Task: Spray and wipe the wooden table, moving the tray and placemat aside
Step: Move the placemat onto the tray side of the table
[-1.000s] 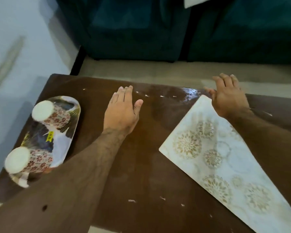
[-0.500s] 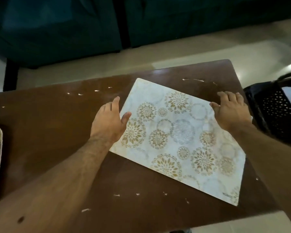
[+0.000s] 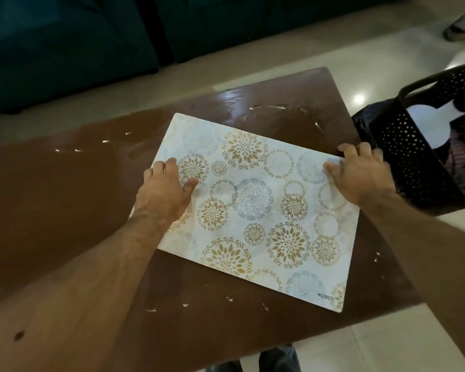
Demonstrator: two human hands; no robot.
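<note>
1. Wooden table (image 3: 65,200): dark brown, fills the middle of the frame; glossy patch upper centre.
2. Placemat (image 3: 255,210): pale floral sheet, centre-right, lying flat and skewed on the table. I judge it thin, light, bendy and slick; best taken at 2 opposite edges.
3. Black basket (image 3: 414,157): right edge, off the table.
4. My left hand (image 3: 164,191): spread flat, palm down on the mat's left edge, gripping nothing.
5. My right hand (image 3: 363,175): fingers curled over the far right corner; whether they pinch it, I cannot tell.
6. White flecks (image 3: 269,106): scattered on bare wood.
</note>
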